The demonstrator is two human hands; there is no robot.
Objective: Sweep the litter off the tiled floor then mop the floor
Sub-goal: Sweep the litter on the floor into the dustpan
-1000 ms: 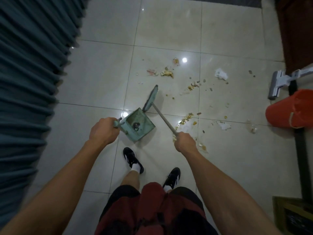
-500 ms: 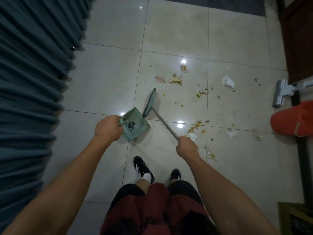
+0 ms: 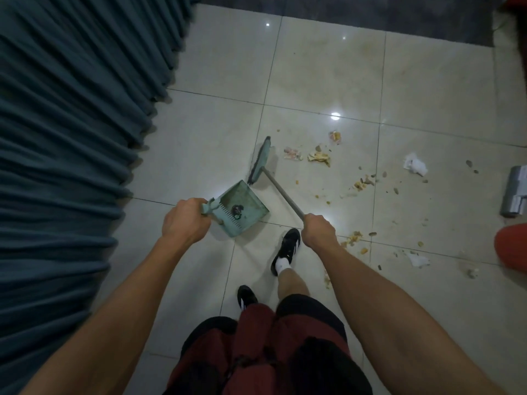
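Note:
My left hand [image 3: 185, 220] grips the handle of a pale green dustpan [image 3: 242, 209], which hangs just above the cream tiled floor [image 3: 328, 75] with a small dark scrap inside. My right hand [image 3: 318, 230] holds the metal stick of a broom whose green head [image 3: 261, 161] rests on the floor beyond the dustpan. Litter [image 3: 319, 156] lies scattered to the right of the broom: yellowish crumbs, peel-like bits and crumpled white paper [image 3: 415, 165]. More crumbs [image 3: 353, 238] sit close to my right hand.
A teal curtain [image 3: 71, 138] fills the left side. At the right edge stand a red bucket [image 3: 512, 249] and a grey mop head [image 3: 516, 192]. A dark strip of floor [image 3: 342, 12] runs along the top. My black shoes [image 3: 286, 249] are below the dustpan.
I have stepped forward and left, and the view has shifted so the litter sits further right. The broom head and dustpan have stayed close together in front of me.

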